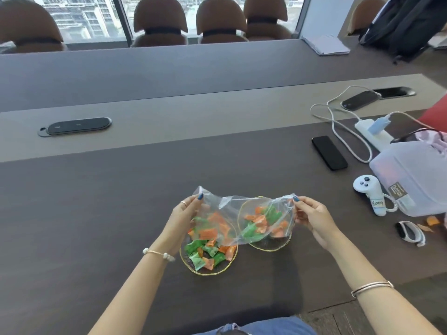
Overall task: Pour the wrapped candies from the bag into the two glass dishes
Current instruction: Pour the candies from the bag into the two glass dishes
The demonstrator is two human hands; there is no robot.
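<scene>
A clear plastic bag is stretched between my hands above two gold-rimmed glass dishes. My left hand pinches its left top corner and my right hand pinches its right top corner. The left dish holds several green and orange wrapped candies. The right dish lies under the bag's right part, with several candies seen over it; I cannot tell whether those are in the bag or in the dish.
To the right lie a black phone, a white power strip with cables, a white controller, a translucent plastic box and a wristband. Chairs line the table's far side.
</scene>
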